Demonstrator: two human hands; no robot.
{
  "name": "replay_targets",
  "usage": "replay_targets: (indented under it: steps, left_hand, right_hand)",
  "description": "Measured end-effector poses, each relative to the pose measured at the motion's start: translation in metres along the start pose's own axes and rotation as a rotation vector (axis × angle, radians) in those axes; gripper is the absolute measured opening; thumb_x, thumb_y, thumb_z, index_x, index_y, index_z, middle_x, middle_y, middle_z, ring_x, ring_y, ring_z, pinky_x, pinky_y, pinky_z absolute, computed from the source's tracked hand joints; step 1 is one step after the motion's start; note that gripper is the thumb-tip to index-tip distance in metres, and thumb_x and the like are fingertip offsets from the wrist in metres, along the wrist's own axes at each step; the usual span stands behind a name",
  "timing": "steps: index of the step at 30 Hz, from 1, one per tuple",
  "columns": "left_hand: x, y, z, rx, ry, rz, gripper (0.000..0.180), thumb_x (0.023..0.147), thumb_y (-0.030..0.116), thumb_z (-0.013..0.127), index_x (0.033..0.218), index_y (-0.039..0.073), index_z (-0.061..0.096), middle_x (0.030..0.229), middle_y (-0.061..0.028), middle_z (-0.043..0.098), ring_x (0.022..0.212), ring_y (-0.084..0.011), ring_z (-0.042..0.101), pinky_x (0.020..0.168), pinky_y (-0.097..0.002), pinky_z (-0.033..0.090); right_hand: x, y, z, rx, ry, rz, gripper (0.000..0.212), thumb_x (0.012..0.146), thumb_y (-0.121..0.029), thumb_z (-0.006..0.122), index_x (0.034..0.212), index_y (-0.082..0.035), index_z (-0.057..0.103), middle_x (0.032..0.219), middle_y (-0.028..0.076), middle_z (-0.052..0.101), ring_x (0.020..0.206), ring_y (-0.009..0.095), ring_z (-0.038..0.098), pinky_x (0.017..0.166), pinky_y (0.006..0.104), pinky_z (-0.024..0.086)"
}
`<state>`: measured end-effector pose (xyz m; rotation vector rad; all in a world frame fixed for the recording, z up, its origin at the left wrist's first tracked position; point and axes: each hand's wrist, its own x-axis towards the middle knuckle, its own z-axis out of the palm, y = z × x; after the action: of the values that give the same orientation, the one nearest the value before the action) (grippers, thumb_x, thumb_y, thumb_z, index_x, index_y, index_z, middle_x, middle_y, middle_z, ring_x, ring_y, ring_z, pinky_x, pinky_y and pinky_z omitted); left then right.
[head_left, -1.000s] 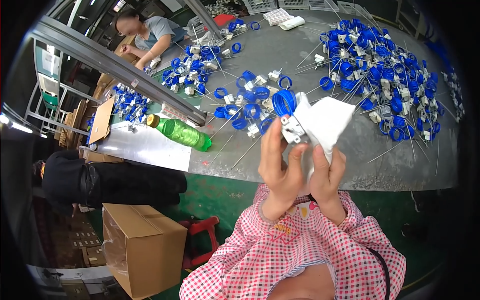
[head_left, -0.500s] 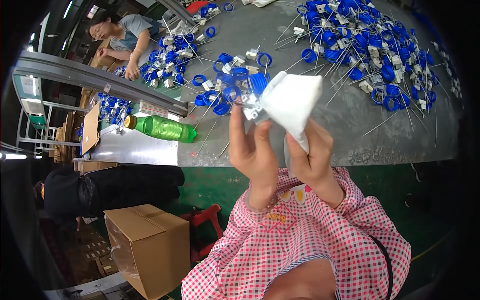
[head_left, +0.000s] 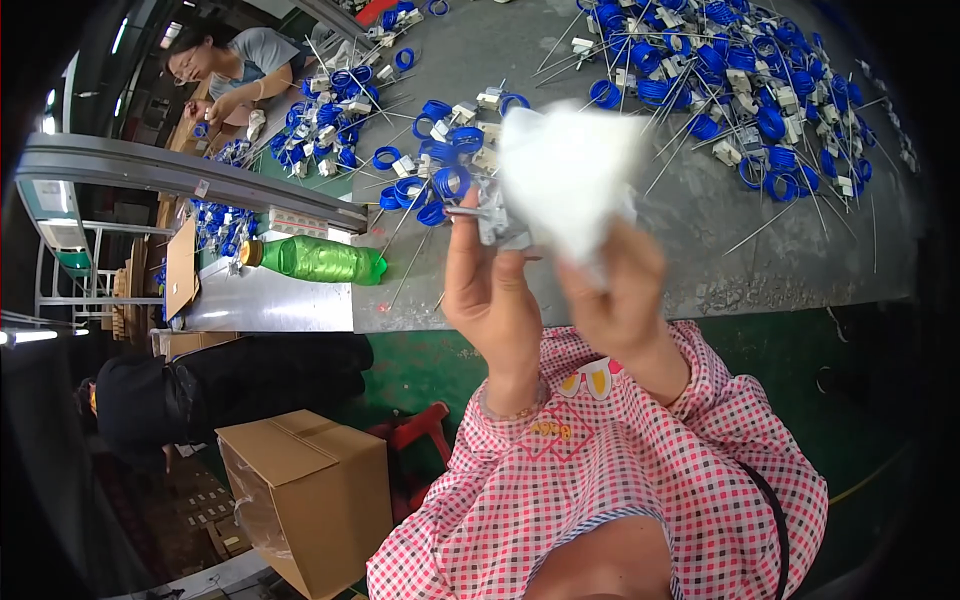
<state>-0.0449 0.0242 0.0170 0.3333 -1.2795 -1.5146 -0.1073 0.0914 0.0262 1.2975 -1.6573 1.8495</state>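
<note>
My left hand (head_left: 495,310), fingers raised, is closed around a small metal-and-white part (head_left: 497,222) with a short metal pin. Beside it, my right hand (head_left: 628,305) grips a soft white cone-shaped bundle (head_left: 568,165), blurred by motion. Whether this is a folded cloth or a filled bag I cannot tell. The bundle's wide end covers the part's right side, and whether the two touch is unclear. Just beyond my hands lies a cluster of blue wire coils (head_left: 440,150) with white blocks and thin metal rods.
A big pile of blue coils (head_left: 740,90) covers the grey table's (head_left: 450,50) far right. On the left are a green bottle (head_left: 315,260) lying on its side, a metal frame rail (head_left: 200,180) and another coil heap (head_left: 320,130) before a co-worker (head_left: 235,75). A cardboard box (head_left: 330,490) stands lower left.
The white bundle has moved left toward the part, and my right hand has blurred with it. The co-worker's hand has drawn back from the coil heap. The whole view has shifted slightly.
</note>
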Motion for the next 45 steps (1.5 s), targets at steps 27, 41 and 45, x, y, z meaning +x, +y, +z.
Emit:
replay_targets:
  steps: [27,41,45]
  left_hand:
    - [0.007,-0.019,0.008,0.215,-0.080,0.420,0.066,0.064,-0.002,0.067,0.116,0.001,0.026,0.109,-0.0107,0.036,0.095,-0.0199,0.044,0.082,-0.0296,0.036]
    - [0.011,0.006,-0.008,-0.089,-0.172,-0.324,0.054,0.067,0.000,0.064,0.112,0.000,0.036,0.105,-0.0148,0.051,0.097,-0.0227,0.050,0.083,-0.0309,0.039]
    - [0.017,0.002,-0.007,-0.314,-0.186,-0.364,0.047,0.069,-0.003,0.061,0.108,0.001,0.036,0.108,-0.0196,0.049,0.100,-0.0235,0.048,0.086,-0.0297,0.038]
  right_hand:
    - [-0.001,-0.010,0.011,0.937,0.432,1.028,0.027,0.084,-0.024,0.045,0.094,0.000,0.054,0.085,0.005,0.057,0.076,0.009,0.053,0.066,0.0208,0.041]
    - [0.002,-0.008,-0.004,0.532,0.363,0.665,0.030,0.087,-0.021,0.040,0.099,0.005,0.051,0.088,0.007,0.056,0.077,0.009,0.052,0.066,0.0217,0.040]
    - [0.008,-0.002,-0.008,0.197,0.214,0.537,0.024,0.085,-0.016,0.044,0.094,0.005,0.053,0.083,0.010,0.058,0.072,0.012,0.054,0.059,0.0237,0.040]
